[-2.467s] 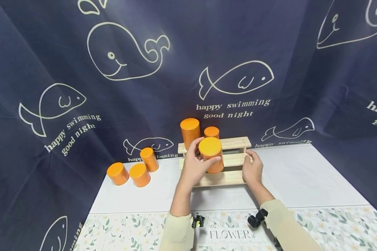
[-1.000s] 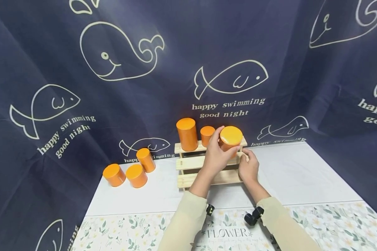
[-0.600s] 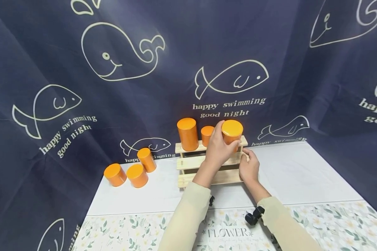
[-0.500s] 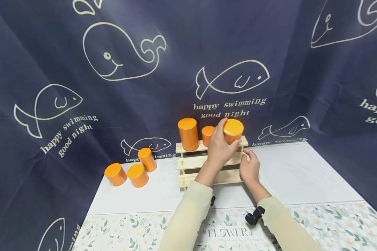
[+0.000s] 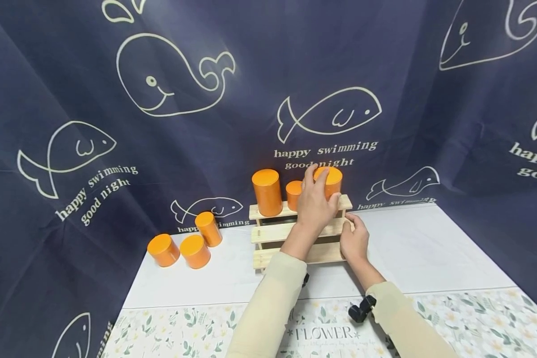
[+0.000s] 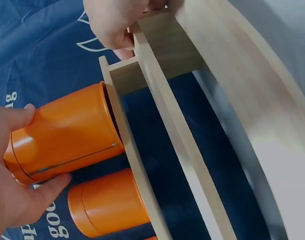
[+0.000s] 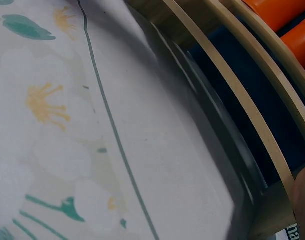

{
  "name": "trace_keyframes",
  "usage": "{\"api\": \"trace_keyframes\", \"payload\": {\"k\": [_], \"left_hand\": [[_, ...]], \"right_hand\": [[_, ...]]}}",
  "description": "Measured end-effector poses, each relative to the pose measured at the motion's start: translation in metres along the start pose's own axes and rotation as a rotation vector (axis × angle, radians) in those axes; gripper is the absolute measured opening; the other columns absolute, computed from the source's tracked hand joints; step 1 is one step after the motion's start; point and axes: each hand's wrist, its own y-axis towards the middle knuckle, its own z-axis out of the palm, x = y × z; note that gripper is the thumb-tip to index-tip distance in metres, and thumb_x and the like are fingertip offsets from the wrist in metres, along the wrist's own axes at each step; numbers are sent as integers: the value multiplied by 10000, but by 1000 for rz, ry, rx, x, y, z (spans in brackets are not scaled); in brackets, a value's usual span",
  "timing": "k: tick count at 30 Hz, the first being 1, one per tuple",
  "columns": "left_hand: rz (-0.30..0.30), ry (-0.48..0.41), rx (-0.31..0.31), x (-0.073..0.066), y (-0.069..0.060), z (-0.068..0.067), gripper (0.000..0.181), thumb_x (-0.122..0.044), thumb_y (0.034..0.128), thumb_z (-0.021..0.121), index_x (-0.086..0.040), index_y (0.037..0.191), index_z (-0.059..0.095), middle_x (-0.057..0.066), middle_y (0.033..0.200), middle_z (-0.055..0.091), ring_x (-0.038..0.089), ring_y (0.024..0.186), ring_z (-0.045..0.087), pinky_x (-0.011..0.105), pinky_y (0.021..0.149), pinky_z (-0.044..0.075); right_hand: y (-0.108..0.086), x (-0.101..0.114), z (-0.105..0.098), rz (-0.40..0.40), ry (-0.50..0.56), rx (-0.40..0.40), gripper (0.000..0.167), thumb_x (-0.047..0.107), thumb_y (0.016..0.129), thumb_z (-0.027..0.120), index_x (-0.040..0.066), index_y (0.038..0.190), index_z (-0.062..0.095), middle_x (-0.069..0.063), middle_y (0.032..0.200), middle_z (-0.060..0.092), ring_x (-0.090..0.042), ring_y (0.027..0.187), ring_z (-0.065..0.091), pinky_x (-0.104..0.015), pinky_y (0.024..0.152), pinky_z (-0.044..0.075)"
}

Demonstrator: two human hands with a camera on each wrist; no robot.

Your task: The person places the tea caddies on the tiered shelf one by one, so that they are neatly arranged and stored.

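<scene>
My left hand (image 5: 315,201) is at an orange tin canister (image 5: 334,185) standing upright on the right end of the top tier of a three-tier wooden display rack (image 5: 270,232). One finger reaches the lid's left edge. In the left wrist view, the thumb touches one side of the canister (image 6: 67,135), and a finger lies loosely by the other side. My right hand (image 5: 355,238) grips the rack's right side; only a sliver of that hand (image 7: 303,195) shows in the right wrist view. A small canister (image 5: 294,195) and a tall canister (image 5: 267,193) share the top tier.
Left of the rack, two short wide orange canisters (image 5: 163,250) (image 5: 195,251) and a slimmer one (image 5: 209,228) stand on the white table (image 5: 232,278). Behind hangs a dark blue curtain (image 5: 197,144). A flower-printed mat (image 5: 170,328) covers the front edge.
My left hand has carried the canister from in front of the rack rightward and back onto the top tier, and its fingers have loosened. My right hand stays on the rack's side.
</scene>
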Motion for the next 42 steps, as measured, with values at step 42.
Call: {"api": "trace_keyframes", "payload": {"k": [42], "left_hand": [[134, 358, 67, 3, 28, -7, 497, -344, 922, 816, -229, 1377, 653, -87, 1491, 653, 187, 1508, 514, 406, 1294, 362]], "right_hand": [[-3, 5, 1, -8, 26, -33, 386, 85, 1055, 448, -9, 1384, 626, -247, 1472, 619, -396, 1479, 501, -537, 1256, 366]]}}
